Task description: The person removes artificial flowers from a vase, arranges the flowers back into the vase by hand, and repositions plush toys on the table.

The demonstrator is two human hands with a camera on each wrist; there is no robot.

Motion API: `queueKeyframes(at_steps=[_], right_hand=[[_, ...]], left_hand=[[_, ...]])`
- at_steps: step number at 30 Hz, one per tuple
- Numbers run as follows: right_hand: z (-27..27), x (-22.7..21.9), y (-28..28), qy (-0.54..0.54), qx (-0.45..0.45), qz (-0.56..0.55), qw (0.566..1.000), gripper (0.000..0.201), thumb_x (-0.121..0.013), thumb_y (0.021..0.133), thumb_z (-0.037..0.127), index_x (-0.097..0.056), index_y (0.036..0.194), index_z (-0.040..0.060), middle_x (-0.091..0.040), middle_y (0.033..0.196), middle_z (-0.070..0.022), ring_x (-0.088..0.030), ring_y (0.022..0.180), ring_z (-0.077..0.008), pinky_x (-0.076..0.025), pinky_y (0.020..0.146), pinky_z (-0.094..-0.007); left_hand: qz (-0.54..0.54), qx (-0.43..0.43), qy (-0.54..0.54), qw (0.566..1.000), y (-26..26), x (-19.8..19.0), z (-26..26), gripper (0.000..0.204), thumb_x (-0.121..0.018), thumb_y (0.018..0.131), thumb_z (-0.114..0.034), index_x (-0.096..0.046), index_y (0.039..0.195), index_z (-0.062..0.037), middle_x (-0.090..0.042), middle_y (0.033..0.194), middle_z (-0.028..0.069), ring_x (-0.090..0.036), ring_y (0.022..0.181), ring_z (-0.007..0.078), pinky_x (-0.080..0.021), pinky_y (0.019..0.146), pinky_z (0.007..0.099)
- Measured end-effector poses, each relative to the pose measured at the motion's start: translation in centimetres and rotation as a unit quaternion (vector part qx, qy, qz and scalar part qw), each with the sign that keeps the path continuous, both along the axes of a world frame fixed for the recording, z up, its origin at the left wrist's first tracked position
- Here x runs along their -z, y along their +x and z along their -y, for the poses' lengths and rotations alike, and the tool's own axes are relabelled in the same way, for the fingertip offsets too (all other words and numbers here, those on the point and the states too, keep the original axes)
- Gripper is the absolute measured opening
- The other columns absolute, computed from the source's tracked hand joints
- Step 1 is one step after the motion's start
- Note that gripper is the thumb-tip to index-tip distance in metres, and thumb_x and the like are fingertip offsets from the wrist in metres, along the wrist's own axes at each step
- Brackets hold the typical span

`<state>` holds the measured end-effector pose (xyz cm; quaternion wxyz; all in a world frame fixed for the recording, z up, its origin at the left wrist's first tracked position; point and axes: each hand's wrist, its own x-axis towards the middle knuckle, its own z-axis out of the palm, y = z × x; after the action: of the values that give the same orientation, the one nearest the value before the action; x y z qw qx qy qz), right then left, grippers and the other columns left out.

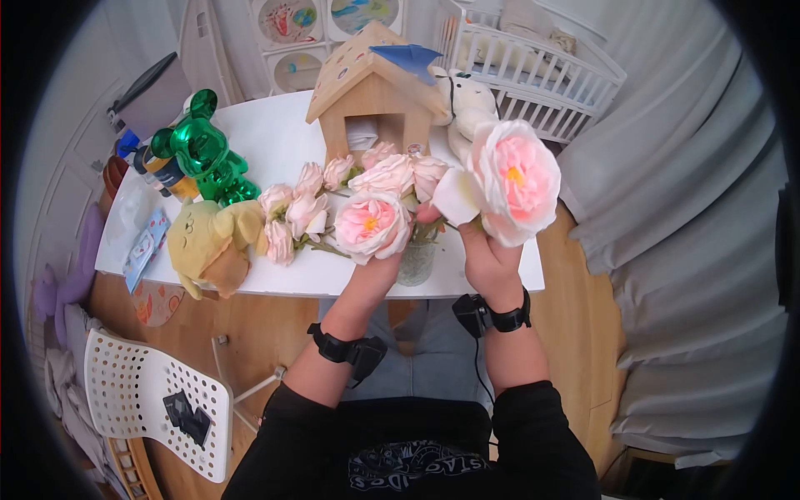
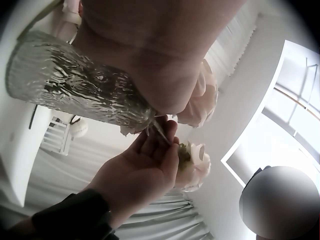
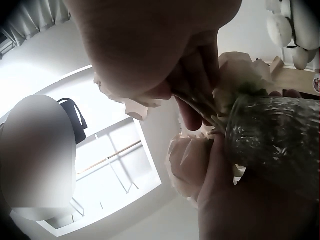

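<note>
A textured glass vase [image 1: 417,262] stands near the table's front edge with pink artificial roses at its mouth. My left hand [image 1: 381,273] is around the upper part of the vase, largely hidden under a rose [image 1: 372,225]; its fingertips show past the glass rim in the right wrist view. On the other side, my right hand [image 1: 493,262] pinches the stem of a large open rose [image 1: 518,182], its bloom facing up. In the left wrist view, that hand's fingers [image 2: 167,132] hold the thin stem close by the vase mouth. Several more roses [image 1: 307,215] lie left of the vase.
A yellow plush toy [image 1: 204,246] and a shiny green bear figure [image 1: 204,146] occupy the table's left side. Behind the roses stands a wooden toy house [image 1: 375,92], with a white plush toy [image 1: 467,104] beside it. A white perforated chair [image 1: 154,400] is at lower left.
</note>
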<state>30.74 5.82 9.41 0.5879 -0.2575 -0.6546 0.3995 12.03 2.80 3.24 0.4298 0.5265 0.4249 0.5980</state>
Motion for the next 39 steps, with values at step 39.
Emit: queueKeyframes(at_steps=[39], right_hand=[[-0.5, -0.2, 0.6, 0.268, 0.023, 0.152, 0.951, 0.067, -0.095, 0.075, 0.011, -0.064, 0.134, 0.014, -0.053, 0.146, -0.0244, -0.058, 0.131, -0.0438, -0.051, 0.109, -0.0517]], left_hand=[[-0.234, -0.006, 0.12, 0.965, -2.2, 6.3, 1.1, 0.045, -0.07, 0.101, -0.013, -0.064, 0.145, -0.0063, -0.064, 0.148, 0.0142, -0.06, 0.137, 0.0331, -0.046, 0.118, 0.0435]])
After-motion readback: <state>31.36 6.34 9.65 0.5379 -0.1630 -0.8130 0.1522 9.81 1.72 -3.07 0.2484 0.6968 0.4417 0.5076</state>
